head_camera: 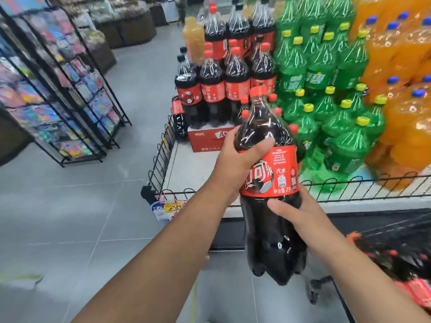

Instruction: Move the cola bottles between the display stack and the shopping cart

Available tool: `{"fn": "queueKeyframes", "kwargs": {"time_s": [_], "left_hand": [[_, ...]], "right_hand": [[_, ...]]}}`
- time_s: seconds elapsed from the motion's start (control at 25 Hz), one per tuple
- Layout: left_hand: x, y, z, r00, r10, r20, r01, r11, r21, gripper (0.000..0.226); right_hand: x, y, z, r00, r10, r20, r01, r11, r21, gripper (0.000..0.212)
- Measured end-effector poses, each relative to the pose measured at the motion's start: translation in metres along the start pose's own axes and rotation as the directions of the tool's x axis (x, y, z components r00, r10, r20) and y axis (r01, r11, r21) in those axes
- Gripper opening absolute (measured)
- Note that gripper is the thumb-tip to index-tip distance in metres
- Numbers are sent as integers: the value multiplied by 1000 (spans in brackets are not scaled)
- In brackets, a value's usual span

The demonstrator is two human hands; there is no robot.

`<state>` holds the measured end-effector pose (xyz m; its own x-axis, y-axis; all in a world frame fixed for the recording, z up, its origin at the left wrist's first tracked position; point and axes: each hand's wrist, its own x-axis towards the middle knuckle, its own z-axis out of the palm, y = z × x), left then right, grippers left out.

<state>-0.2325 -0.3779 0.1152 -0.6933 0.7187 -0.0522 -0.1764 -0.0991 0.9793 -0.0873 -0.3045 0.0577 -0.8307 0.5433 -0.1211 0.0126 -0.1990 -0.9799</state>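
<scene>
Before the display stack (224, 73), both hands grip one upright cola bottle (268, 173): left hand (235, 164) above, right hand (303, 220) below.

Large red-capped cola bottle (272, 173), near-upright, midair before the display stack (221, 89).

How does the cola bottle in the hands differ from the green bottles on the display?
The cola bottle is dark with a red cap and red label; the green bottles have yellow caps and green labels. The cola bottle is held in the air, left hand at the label, right hand below it; the green bottles stand stacked, untouched. Both are large capped plastic bottles.
</scene>
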Motion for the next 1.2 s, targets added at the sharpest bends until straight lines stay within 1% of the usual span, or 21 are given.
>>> {"fn": "queueKeyframes", "kwargs": {"time_s": [0.08, 0.12, 0.24, 0.28, 0.36, 0.44, 0.6, 0.64, 0.68, 0.72, 0.76, 0.84, 0.88, 1.0, 1.12, 1.2], "left_hand": [[9, 9, -29, 1000, 7, 10, -7, 1000, 8, 58], [16, 12, -44, 1000, 9, 17, -10, 1000, 28, 60], [32, 22, -80, 998, 6, 58, -14, 991, 133, 87], [39, 25, -92, 997, -1, 79, -11, 987, 159, 92], [49, 33, -112, 993, -36, 116, 13, 980, 197, 91], [59, 39, -127, 987, -87, 133, 55, 972, 230, 82], [79, 47, -143, 973, -177, 151, 123, 941, 314, 40], [85, 49, -146, 972, -190, 137, 136, 934, 330, 33], [92, 50, -147, 973, -195, 120, 145, 931, 334, 32], [99, 53, -148, 976, -190, 105, 147, 934, 327, 35], [107, 53, -149, 979, -183, 90, 146, 937, 318, 44], [121, 55, -149, 986, -155, 62, 128, 941, 315, 70], [128, 56, -149, 989, -138, 51, 115, 944, 310, 77], [152, 60, -150, 997, -73, 12, 67, 955, 288, 76], [172, 62, -150, 999, -33, -9, 34, 951, 306, 91], [183, 62, -151, 1000, 0, -25, 8, 950, 312, 97]], "right_hand": [[15, 1, 27, 1000, -13, 1, 13, 1000, 8, 84], [22, 0, 40, 1000, -23, 2, 23, 1000, 13, 83], [41, 1, 69, 999, -45, -3, 45, 998, 33, 77], [47, 2, 79, 999, -46, -11, 47, 998, 35, 76], [58, 3, 95, 999, -48, -21, 49, 998, 33, 74], [71, 5, 105, 999, -39, -15, 39, 999, 25, 76], [95, 8, 110, 1000, -25, 5, 25, 1000, -14, 82], [104, 9, 109, 1000, -23, 16, 24, 999, -26, 84], [113, 10, 107, 1000, -18, 23, 19, 999, -32, 84], [123, 10, 105, 1000, -13, 29, 14, 999, -32, 81], [134, 10, 104, 999, -7, 41, 8, 999, -32, 80], [156, 10, 100, 997, 5, 73, -1, 999, -53, 85], [167, 9, 99, 996, 0, 87, 5, 998, -64, 89], [200, 4, 96, 990, -13, 143, 22, 998, -63, 93], [229, -1, 90, 977, -9, 211, 21, 998, -53, 91], [244, -3, 87, 973, 6, 231, 3, 999, -39, 90]]}}
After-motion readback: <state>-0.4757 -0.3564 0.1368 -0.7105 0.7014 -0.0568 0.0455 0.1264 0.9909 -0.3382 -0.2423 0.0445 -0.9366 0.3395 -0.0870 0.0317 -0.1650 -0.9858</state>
